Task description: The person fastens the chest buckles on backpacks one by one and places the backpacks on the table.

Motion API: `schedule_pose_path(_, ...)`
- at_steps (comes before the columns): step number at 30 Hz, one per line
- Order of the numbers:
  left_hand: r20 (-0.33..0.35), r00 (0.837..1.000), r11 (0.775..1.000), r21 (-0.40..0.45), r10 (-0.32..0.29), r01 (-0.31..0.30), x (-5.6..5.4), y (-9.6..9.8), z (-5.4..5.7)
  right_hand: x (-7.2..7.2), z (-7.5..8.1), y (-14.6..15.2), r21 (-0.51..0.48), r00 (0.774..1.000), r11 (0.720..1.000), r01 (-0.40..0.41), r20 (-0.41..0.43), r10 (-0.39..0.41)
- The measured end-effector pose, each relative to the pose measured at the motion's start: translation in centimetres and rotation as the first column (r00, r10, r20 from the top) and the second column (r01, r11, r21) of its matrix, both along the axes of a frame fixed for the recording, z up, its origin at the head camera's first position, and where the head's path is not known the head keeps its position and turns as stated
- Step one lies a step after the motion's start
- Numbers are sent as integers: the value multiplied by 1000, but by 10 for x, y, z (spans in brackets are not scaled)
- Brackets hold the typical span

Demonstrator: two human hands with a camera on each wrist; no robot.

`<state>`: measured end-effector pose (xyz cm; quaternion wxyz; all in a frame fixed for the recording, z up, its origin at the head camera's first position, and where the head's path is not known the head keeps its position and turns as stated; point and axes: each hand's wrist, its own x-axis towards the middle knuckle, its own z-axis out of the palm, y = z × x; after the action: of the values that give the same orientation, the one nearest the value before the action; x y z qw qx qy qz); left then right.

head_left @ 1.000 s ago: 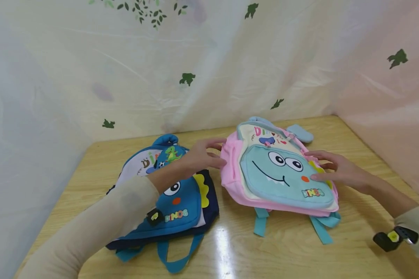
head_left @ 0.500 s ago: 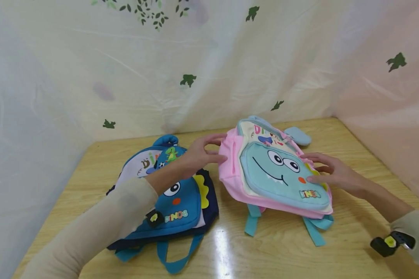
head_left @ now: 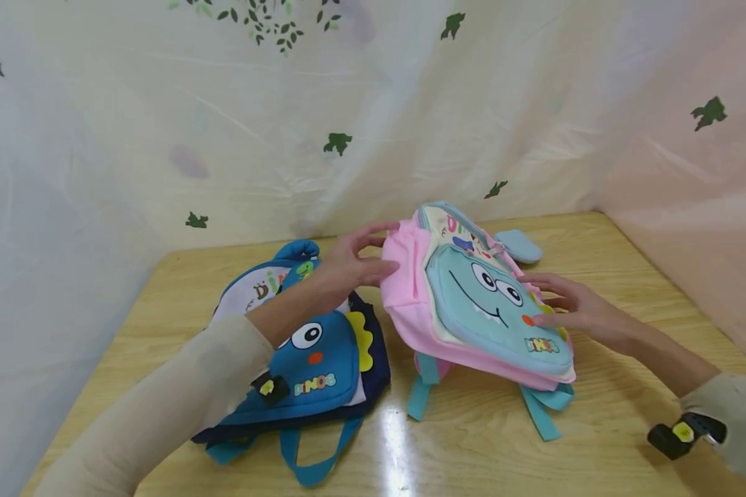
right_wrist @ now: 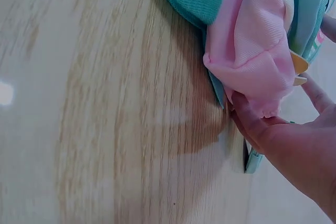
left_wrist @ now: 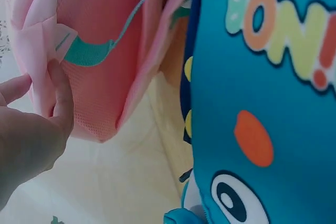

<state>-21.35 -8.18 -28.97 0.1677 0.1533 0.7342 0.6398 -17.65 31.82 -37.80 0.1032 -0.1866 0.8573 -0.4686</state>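
A pink backpack (head_left: 404, 304) with a light-blue dinosaur-face pocket (head_left: 472, 304) tilts on the table, its left side higher than its right. My left hand (head_left: 348, 262) pinches the pink fabric of that raised side; the left wrist view shows thumb and fingers on the fold and the mesh back panel (left_wrist: 94, 98). On the opposite side my right hand (head_left: 587, 314) grips the edge, thumb on the front near the orange spot. In the right wrist view its fingers reach under the pink side fabric (right_wrist: 257, 72). Teal straps (head_left: 537, 414) hang below the bag.
A dark-blue dinosaur backpack (head_left: 323, 352) lies on the wooden table (head_left: 472, 455) at the left, partly under my left forearm. Its blue strap loop (head_left: 317, 473) points toward the front. A light-blue flap (head_left: 519, 246) lies behind the pink bag. A patterned curtain (head_left: 404, 103) stands behind the table.
The pink backpack has shifted left and its left side has risen and turned more upright. Both hands have moved left with it. The dark-blue backpack has stayed in place.
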Motion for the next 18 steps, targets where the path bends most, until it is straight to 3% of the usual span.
schedule_pose_path(10, -33, 999, 1000, 19, -18, 19, 2, -7, 9, -2, 4, -7, -14, 999, 1000, -20, 26, 20)
schedule_pose_path(18, -48, 999, 998, 61, 9, -7, 4, -8, 13, -3, 15, -14, -23, 999, 999, -25, 28, 25)
